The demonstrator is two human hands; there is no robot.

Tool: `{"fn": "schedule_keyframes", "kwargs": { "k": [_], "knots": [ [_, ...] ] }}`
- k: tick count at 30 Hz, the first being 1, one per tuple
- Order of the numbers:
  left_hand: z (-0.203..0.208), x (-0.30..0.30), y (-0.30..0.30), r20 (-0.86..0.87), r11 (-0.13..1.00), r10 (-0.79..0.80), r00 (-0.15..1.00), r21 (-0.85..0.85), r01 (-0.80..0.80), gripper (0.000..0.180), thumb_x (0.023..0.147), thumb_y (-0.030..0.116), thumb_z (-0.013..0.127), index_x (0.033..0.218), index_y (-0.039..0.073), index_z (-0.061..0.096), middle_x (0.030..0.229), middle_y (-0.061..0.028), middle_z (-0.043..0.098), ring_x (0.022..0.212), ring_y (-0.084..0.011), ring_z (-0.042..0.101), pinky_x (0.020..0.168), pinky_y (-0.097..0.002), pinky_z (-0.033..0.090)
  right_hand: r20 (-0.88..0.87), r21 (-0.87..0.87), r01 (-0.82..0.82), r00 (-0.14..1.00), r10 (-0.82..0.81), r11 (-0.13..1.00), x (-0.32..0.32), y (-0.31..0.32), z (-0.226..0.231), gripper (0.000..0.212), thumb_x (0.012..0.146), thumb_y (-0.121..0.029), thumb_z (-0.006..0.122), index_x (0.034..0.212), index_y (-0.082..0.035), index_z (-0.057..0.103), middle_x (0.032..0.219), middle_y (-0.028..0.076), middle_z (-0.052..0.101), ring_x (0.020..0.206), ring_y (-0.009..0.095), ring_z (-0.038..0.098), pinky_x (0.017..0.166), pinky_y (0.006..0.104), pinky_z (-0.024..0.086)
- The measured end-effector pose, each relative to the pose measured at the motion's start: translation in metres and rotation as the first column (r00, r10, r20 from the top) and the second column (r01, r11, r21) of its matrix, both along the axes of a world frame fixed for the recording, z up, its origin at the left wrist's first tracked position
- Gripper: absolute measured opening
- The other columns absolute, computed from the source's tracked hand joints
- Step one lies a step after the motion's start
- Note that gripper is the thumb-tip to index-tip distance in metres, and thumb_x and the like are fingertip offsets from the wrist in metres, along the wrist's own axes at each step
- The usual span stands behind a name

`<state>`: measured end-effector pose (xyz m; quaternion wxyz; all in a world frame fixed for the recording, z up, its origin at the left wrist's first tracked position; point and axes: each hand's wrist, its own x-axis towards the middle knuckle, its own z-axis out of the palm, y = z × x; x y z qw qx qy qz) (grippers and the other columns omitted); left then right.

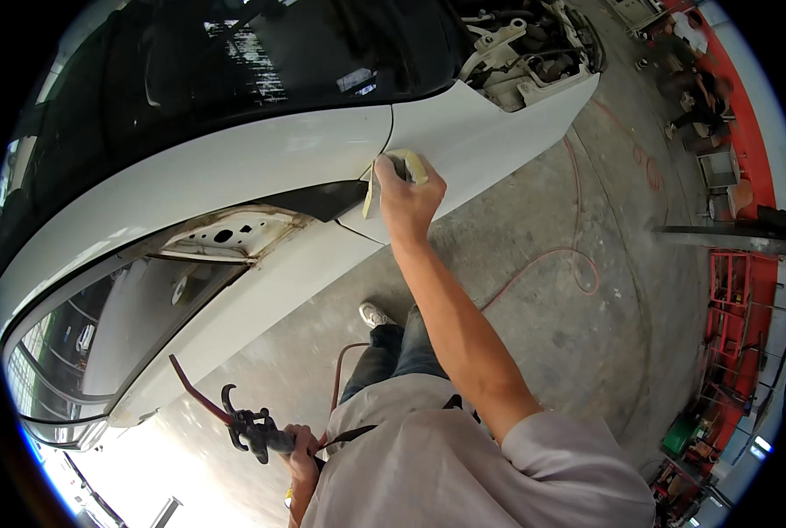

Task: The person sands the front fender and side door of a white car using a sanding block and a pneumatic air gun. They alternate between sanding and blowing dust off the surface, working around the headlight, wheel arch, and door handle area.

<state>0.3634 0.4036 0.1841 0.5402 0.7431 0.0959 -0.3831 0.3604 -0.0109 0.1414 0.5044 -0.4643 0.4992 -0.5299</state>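
Observation:
My right hand [413, 198] is closed on a curled pale-yellow sheet [417, 167] that looks like sandpaper. It presses against the white car's front fender [476, 132], just ahead of the dark triangular trim [327, 201] at the windscreen pillar. Part of the sheet is hidden behind my fingers. Down at the left of my waist, my left hand [303, 449] grips a black air gun [259, 434] with a hooked part. A long reddish tube [197, 392] sticks out from it, up and to the left, short of the car's side.
The door's mirror area [234, 233] is stripped to bare panel. A reddish hose [577, 251] loops over the concrete floor [533, 326]. The engine bay [533, 53] lies open. Red shelving [731, 290] lines the right wall, with people [701, 88] sitting at far right.

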Motion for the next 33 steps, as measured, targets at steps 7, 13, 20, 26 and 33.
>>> {"fn": "schedule_keyframes", "kwargs": {
  "k": [7,13,20,26,33],
  "knots": [
    [0.004,-0.005,-0.006,-0.003,1.000,0.024,1.000,0.011,-0.023,0.023,0.083,0.005,0.059,0.067,0.008,0.042,0.052,0.0009,0.039,0.044,-0.0081,0.034,0.042,-0.0250,0.030,0.076,-0.029,0.086,0.994,-0.083,0.996,0.001,-0.012,0.001,0.009,0.076,-0.003,0.069,0.074,0.003,0.064,0.068,-0.001,0.061,0.062,0.007,0.051,0.058,0.0239,0.043],
    [-0.001,-0.006,-0.007,-0.011,1.000,0.025,1.000,0.005,-0.025,0.025,0.082,0.006,0.061,0.066,0.008,0.042,0.052,0.0014,0.039,0.044,-0.0080,0.034,0.042,-0.0254,0.030,-0.155,-0.164,0.045,0.985,-0.070,0.985,-0.003,-0.042,0.014,0.016,0.073,-0.011,0.070,0.070,0.002,0.062,0.062,0.007,0.063,0.056,0.017,0.059,0.056,0.0305,0.046],
    [-0.004,-0.006,-0.020,-0.036,1.000,0.008,0.999,-0.009,-0.008,0.021,0.082,0.006,0.062,0.067,0.007,0.047,0.053,-0.0005,0.045,0.044,-0.0090,0.039,0.043,-0.0251,0.029,-0.451,-0.172,-0.134,0.892,0.043,0.976,-0.007,-0.089,0.030,0.016,0.071,-0.019,0.070,0.071,-0.003,0.066,0.064,0.013,0.065,0.061,0.030,0.065,0.060,0.0376,0.050],
    [-0.006,-0.011,-0.023,-0.054,1.000,-0.003,0.999,0.024,0.004,0.020,0.081,0.006,0.062,0.067,0.006,0.048,0.054,-0.0010,0.046,0.045,-0.0097,0.040,0.044,-0.0252,0.030,-0.387,-0.128,-0.239,0.906,0.173,0.963,-0.016,-0.076,0.024,0.019,0.072,-0.022,0.071,0.073,-0.004,0.068,0.066,0.014,0.066,0.065,0.033,0.065,0.063,0.0393,0.051],
    [-0.007,-0.017,-0.030,-0.030,0.999,-0.033,0.999,-0.012,0.033,0.020,0.081,0.003,0.061,0.066,0.007,0.048,0.054,-0.0006,0.046,0.044,-0.0091,0.039,0.044,-0.0247,0.029,-0.483,-0.077,-0.284,0.849,0.213,0.956,-0.028,-0.079,0.026,0.021,0.073,-0.021,0.072,0.074,-0.001,0.067,0.068,0.014,0.067,0.065,0.033,0.066,0.061,0.0389,0.049]
  ]
}}
